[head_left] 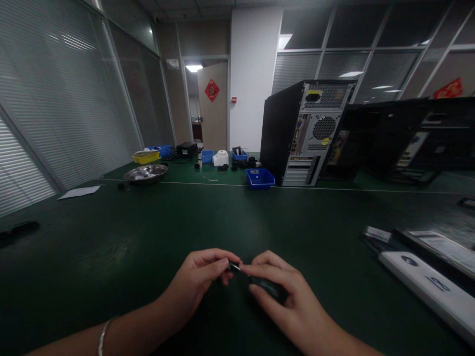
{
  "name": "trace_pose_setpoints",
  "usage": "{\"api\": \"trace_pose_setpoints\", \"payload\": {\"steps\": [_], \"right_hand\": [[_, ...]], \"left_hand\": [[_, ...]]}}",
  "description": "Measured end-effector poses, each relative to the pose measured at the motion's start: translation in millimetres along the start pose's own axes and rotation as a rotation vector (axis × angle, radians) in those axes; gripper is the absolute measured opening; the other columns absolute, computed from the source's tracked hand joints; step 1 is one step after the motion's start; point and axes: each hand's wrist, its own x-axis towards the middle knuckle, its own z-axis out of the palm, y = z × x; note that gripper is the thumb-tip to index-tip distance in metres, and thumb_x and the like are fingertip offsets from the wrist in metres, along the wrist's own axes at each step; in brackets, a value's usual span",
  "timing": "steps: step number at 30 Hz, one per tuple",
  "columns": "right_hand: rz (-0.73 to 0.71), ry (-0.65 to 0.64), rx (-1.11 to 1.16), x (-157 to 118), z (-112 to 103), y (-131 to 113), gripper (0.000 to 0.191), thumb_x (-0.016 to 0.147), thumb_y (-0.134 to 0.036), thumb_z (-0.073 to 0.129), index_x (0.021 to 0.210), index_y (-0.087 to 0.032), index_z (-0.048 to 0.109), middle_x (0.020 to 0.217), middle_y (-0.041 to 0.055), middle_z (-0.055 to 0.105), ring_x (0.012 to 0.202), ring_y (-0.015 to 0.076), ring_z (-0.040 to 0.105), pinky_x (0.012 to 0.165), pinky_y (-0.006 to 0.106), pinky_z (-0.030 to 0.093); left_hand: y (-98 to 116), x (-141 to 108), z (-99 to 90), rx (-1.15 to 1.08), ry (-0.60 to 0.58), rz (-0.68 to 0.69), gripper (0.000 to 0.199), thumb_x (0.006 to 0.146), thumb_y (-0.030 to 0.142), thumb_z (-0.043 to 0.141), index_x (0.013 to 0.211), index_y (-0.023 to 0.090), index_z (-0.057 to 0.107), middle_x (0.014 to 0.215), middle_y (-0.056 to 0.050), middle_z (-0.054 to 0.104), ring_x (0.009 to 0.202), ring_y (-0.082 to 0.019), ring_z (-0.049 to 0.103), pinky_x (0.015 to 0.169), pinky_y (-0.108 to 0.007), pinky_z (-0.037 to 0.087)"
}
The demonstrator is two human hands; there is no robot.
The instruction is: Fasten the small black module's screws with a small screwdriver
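Close to the front of the table, my left hand (206,272) pinches a small green piece with a silvery part (233,267) between thumb and fingertips. Its exact kind is too small to make out. My right hand (284,284) is closed round a dark oblong object (267,288), mostly covered by the fingers. The right index fingertip reaches to the silvery end of the small piece. Whether the two held things touch each other, I cannot tell.
On the green table (185,212), a computer tower (282,133) stands at the back right near a blue bin (260,179). A steel bowl (146,173) and a yellow basket (146,157) are at the back left. A white device (426,284) lies right.
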Motion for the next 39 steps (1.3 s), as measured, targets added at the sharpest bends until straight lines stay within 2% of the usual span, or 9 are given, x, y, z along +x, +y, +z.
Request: {"api": "trace_pose_setpoints", "payload": {"steps": [3, 8, 13, 17, 20, 28, 33, 37, 39], "right_hand": [[0.008, 0.010, 0.007, -0.3, -0.2, -1.3, 0.034, 0.088, -0.009, 0.059, 0.116, -0.026, 0.069, 0.097, 0.0044, 0.061, 0.091, 0.0194, 0.062, 0.079, 0.031, 0.048], [0.034, 0.045, 0.032, -0.9, -0.6, 1.5, 0.035, 0.090, -0.010, 0.058, 0.118, -0.028, 0.067, 0.101, 0.0039, 0.062, 0.094, 0.0196, 0.061, 0.081, 0.032, 0.048], [0.046, 0.084, 0.061, -1.0, -2.4, 3.4, 0.033, 0.090, -0.011, 0.058, 0.117, -0.027, 0.067, 0.101, 0.0044, 0.062, 0.095, 0.0203, 0.062, 0.082, 0.033, 0.048], [0.028, 0.092, 0.080, -0.5, -2.8, 2.3, 0.033, 0.089, -0.010, 0.058, 0.116, -0.026, 0.068, 0.099, 0.0046, 0.063, 0.094, 0.0204, 0.062, 0.081, 0.033, 0.049], [0.016, 0.090, 0.079, 0.2, -2.0, 3.1, 0.033, 0.089, -0.010, 0.059, 0.115, -0.026, 0.069, 0.097, 0.0040, 0.063, 0.092, 0.0199, 0.062, 0.081, 0.033, 0.048], [0.034, 0.054, 0.044, 0.3, -1.9, 1.7, 0.026, 0.091, -0.015, 0.058, 0.112, -0.025, 0.070, 0.097, 0.0043, 0.063, 0.092, 0.0195, 0.062, 0.081, 0.032, 0.049], [0.047, 0.050, 0.029, 2.6, -2.1, 1.5, 0.017, 0.091, -0.016, 0.057, 0.103, -0.021, 0.067, 0.100, 0.0051, 0.064, 0.095, 0.0209, 0.062, 0.084, 0.033, 0.048], [0.104, -0.007, -0.041, 2.8, -2.0, 3.6, 0.013, 0.085, -0.012, 0.059, 0.096, -0.019, 0.060, 0.094, 0.0041, 0.063, 0.089, 0.0215, 0.061, 0.079, 0.032, 0.047], [0.125, -0.070, -0.082, 1.3, -2.1, 2.8, 0.022, 0.079, -0.006, 0.059, 0.096, -0.021, 0.056, 0.092, 0.0021, 0.063, 0.086, 0.0204, 0.061, 0.076, 0.030, 0.047]], "left_hand": [[1.3, 0.0, -0.3, 0.033, 0.025, 0.014, 0.017, 0.077, 0.025, 0.069, 0.087, 0.014, 0.077, 0.082, -0.006, 0.070, 0.073, -0.018, 0.054, 0.069, -0.029, 0.041], [3.1, 2.2, -4.0, 0.266, 0.029, 0.069, 0.019, 0.087, 0.029, 0.058, 0.093, 0.017, 0.072, 0.082, -0.002, 0.064, 0.073, -0.016, 0.053, 0.068, -0.028, 0.040], [4.9, -5.0, 0.1, 0.500, -0.161, 0.084, 0.019, 0.091, 0.033, 0.055, 0.084, 0.018, 0.064, 0.076, 0.001, 0.059, 0.073, -0.016, 0.055, 0.068, -0.028, 0.042], [6.8, -12.4, 4.2, 0.853, -0.296, 0.212, 0.013, 0.089, 0.028, 0.060, 0.082, 0.019, 0.067, 0.089, -0.002, 0.062, 0.088, -0.020, 0.057, 0.078, -0.030, 0.042], [7.5, -12.0, 6.0, 0.957, -0.344, 0.293, 0.007, 0.087, 0.024, 0.064, 0.083, 0.019, 0.067, 0.091, -0.002, 0.065, 0.096, -0.021, 0.056, 0.086, -0.032, 0.040], [9.1, -10.9, 9.0, 1.022, -0.323, 0.328, 0.009, 0.088, 0.022, 0.063, 0.093, 0.019, 0.070, 0.103, -0.005, 0.064, 0.103, -0.022, 0.054, 0.090, -0.033, 0.039], [9.2, -12.0, 7.2, 0.991, -0.221, 0.362, 0.019, 0.097, 0.021, 0.047, 0.094, 0.020, 0.065, 0.097, -0.004, 0.064, 0.096, -0.020, 0.055, 0.088, -0.032, 0.040], [15.0, -16.6, 7.0, 1.099, -0.174, 0.294, 0.019, 0.092, 0.036, 0.055, 0.087, 0.019, 0.060, 0.088, -0.003, 0.059, 0.086, -0.021, 0.053, 0.078, -0.034, 0.040], [18.9, -19.9, 7.8, 1.156, -0.220, 0.261, 0.035, 0.079, 0.051, 0.067, 0.090, 0.018, 0.058, 0.091, -0.004, 0.058, 0.085, -0.023, 0.051, 0.075, -0.035, 0.039]]}}
